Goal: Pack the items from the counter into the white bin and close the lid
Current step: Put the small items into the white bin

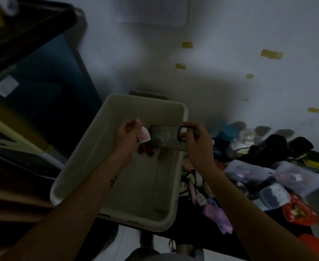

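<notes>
Dimness blurs the items (264, 147) heaped on the tabletop (318, 196), right. The right hand (198, 146) hides one end of a phone case (164, 136); the left hand's (128, 132) pink-white scrap (144, 136) defies identification.

One bin (90, 157), one phone case (164, 137), one packet (145, 136), one left hand (128, 133), one right hand (197, 142).

Both forearms reach fwd, L hand (129, 133) & R hand (198, 143) pinching.

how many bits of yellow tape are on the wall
5 pieces of yellow tape: upper middle, below that, upper right, below it, far right low. Others may hide in shadow.
</notes>
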The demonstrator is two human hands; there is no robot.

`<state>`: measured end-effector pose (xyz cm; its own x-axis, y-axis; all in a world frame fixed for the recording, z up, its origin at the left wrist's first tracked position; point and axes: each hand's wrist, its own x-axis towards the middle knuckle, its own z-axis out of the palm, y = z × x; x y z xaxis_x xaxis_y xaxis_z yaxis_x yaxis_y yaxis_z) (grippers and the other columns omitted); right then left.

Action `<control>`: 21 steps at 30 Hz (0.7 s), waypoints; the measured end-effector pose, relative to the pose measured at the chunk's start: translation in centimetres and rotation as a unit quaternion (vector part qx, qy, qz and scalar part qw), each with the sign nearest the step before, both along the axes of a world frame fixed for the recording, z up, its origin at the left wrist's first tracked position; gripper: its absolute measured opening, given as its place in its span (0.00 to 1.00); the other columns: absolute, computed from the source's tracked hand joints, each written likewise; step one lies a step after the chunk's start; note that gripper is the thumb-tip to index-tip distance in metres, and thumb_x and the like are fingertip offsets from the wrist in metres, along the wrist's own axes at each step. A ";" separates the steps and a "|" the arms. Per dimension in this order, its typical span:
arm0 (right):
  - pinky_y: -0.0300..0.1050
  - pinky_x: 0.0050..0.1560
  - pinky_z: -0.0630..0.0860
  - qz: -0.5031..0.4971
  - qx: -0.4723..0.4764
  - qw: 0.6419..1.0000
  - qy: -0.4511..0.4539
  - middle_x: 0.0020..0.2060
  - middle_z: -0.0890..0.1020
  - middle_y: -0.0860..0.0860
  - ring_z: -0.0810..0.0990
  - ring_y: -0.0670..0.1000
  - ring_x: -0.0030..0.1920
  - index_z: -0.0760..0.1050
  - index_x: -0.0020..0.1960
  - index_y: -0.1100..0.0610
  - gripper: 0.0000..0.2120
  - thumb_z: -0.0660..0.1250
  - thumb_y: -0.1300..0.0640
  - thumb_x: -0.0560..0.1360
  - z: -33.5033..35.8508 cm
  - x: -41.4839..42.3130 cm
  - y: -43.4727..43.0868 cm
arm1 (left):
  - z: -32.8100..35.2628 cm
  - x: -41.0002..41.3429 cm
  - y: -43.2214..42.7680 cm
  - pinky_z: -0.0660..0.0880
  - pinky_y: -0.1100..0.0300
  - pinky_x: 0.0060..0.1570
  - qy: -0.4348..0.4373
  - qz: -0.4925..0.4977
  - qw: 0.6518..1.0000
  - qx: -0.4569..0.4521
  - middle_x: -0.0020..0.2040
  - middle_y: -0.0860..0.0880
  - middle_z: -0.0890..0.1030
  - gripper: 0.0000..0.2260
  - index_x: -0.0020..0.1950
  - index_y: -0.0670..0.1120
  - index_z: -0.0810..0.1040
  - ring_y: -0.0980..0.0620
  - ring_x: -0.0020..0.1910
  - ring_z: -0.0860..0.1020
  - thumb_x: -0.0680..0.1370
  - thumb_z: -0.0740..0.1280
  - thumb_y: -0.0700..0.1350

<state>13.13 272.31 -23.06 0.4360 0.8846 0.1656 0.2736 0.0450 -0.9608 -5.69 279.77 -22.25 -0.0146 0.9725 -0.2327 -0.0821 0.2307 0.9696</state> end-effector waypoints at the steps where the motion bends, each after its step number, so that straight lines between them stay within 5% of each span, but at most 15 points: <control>1: 0.46 0.50 0.80 0.008 -0.007 1.000 -0.018 0.52 0.80 0.50 0.81 0.48 0.50 0.75 0.57 0.51 0.10 0.57 0.59 0.81 -0.2 -1.0 0.6 | -0.5 -1.0 0.5 0.79 0.51 0.54 0.002 0.007 1.000 -0.007 0.54 0.47 0.82 0.11 0.58 0.46 0.78 0.48 0.53 0.81 0.79 0.66 0.51; 9: 0.39 0.47 0.78 0.010 -0.093 0.994 -0.055 0.51 0.78 0.48 0.78 0.45 0.49 0.74 0.56 0.52 0.10 0.58 0.62 0.80 -2.9 -8.2 5.8 | -5.5 -6.3 5.0 0.79 0.49 0.55 0.049 0.005 0.999 -0.012 0.56 0.45 0.81 0.10 0.59 0.44 0.77 0.48 0.53 0.80 0.80 0.66 0.46; 15: 0.51 0.50 0.78 -0.083 -0.225 0.965 0.107 0.51 0.79 0.54 0.78 0.50 0.47 0.72 0.54 0.54 0.11 0.55 0.66 0.80 -8.2 -10.9 7.7 | -9.6 -6.6 7.5 0.76 0.71 0.33 0.070 -0.004 0.997 -0.039 0.53 0.44 0.80 0.10 0.60 0.39 0.76 0.54 0.43 0.79 0.80 0.65 0.42; 18: 0.49 0.50 0.75 -0.140 -0.251 0.948 0.136 0.55 0.78 0.59 0.76 0.53 0.49 0.72 0.51 0.57 0.11 0.55 0.69 0.78 -10.7 -11.9 8.5 | -11.8 -6.4 8.4 0.77 0.68 0.34 0.077 -0.013 0.995 -0.057 0.46 0.44 0.81 0.07 0.56 0.40 0.77 0.53 0.38 0.79 0.80 0.65 0.40; 21: 0.38 0.43 0.71 -0.178 -0.290 0.928 0.151 0.55 0.77 0.58 0.75 0.54 0.52 0.74 0.55 0.62 0.12 0.55 0.71 0.78 -12.6 -12.2 9.0 | -13.9 -5.8 9.5 0.79 0.55 0.46 0.069 -0.005 0.994 -0.084 0.45 0.45 0.81 0.02 0.52 0.45 0.76 0.49 0.41 0.80 0.80 0.66 0.42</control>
